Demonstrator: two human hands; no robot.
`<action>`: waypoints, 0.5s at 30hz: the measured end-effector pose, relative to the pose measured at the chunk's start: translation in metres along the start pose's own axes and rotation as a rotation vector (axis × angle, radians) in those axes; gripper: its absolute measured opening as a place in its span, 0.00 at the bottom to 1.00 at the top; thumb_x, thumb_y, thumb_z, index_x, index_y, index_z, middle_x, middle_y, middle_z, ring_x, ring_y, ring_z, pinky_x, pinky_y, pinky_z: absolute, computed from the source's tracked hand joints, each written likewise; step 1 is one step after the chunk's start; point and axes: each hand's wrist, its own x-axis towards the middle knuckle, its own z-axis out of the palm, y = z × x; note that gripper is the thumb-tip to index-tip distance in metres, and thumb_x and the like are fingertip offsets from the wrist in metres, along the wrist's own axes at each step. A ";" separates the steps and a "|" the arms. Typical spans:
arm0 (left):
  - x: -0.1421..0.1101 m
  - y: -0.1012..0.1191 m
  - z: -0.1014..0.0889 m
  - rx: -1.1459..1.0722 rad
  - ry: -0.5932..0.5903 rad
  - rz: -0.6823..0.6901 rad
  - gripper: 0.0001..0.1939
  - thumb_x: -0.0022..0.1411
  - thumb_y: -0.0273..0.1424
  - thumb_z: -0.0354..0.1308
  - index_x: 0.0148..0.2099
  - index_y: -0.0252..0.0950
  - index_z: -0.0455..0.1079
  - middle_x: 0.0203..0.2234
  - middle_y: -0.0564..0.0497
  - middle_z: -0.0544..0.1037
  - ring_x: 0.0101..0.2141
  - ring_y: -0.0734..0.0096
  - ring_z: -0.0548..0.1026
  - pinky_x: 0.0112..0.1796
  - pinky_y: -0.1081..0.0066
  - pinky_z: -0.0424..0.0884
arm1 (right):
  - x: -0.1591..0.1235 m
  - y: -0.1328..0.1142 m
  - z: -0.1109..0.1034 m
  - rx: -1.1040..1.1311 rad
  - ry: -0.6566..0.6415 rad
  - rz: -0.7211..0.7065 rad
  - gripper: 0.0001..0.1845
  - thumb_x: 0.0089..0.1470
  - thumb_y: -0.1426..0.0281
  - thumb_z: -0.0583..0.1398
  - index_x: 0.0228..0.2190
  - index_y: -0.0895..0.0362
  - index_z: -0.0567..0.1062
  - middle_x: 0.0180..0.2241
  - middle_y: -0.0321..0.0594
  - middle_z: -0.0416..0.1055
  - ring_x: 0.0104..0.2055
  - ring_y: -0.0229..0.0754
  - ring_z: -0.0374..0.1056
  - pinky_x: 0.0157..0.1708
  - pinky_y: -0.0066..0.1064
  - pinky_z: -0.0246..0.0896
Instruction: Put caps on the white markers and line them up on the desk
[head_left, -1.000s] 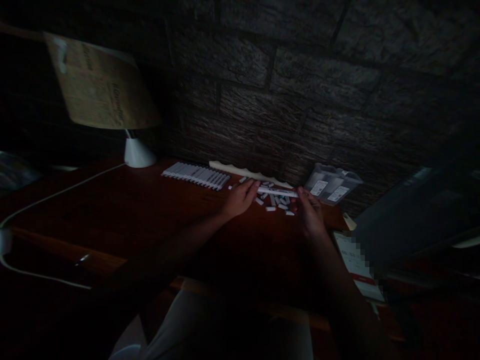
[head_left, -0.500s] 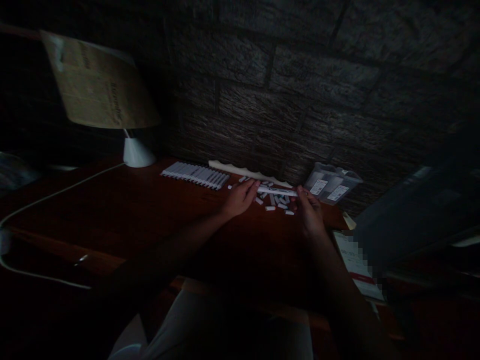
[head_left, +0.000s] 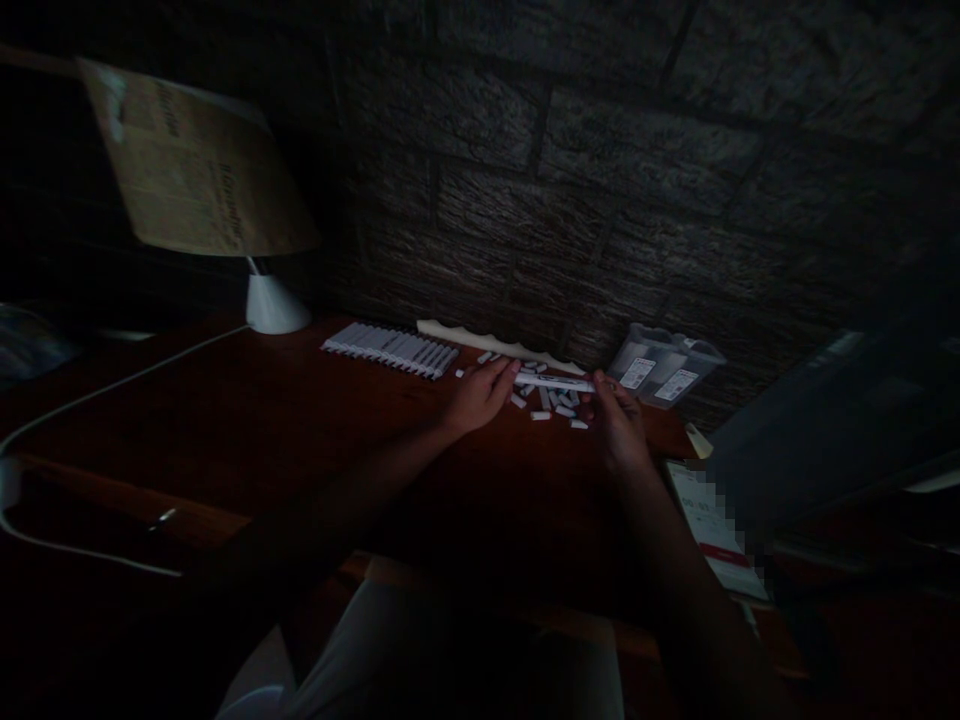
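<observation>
A white marker [head_left: 555, 382] with dark print on its barrel lies level between my two hands, just above the desk. My left hand [head_left: 482, 394] is closed round its left part, and the fingers of my right hand [head_left: 616, 412] pinch its right end. Under and behind it several loose marker caps [head_left: 541, 415] are scattered on the wood, partly hidden by the marker and my hands. Left of my left hand, a row of white markers [head_left: 390, 349] lies side by side.
The brown desk [head_left: 247, 430] carries a lamp [head_left: 276, 305] with a paper-covered shade at the left, its cord trailing forward. Clear plastic containers [head_left: 664, 368] with labels stand at the right back. A pale wavy-edged strip [head_left: 502, 346] runs along the stone wall [head_left: 487, 220]. Printed paper [head_left: 716, 530] lies right.
My hands keep hold of the same marker in nearly the same place. The view shifts only very slightly.
</observation>
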 end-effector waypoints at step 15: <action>0.000 -0.001 0.001 -0.003 0.003 0.011 0.21 0.74 0.38 0.43 0.30 0.37 0.65 0.19 0.54 0.70 0.24 0.74 0.70 0.27 0.74 0.63 | 0.001 0.003 -0.002 -0.012 0.002 -0.013 0.22 0.41 0.50 0.71 0.29 0.54 0.77 0.20 0.28 0.66 0.19 0.30 0.57 0.18 0.24 0.50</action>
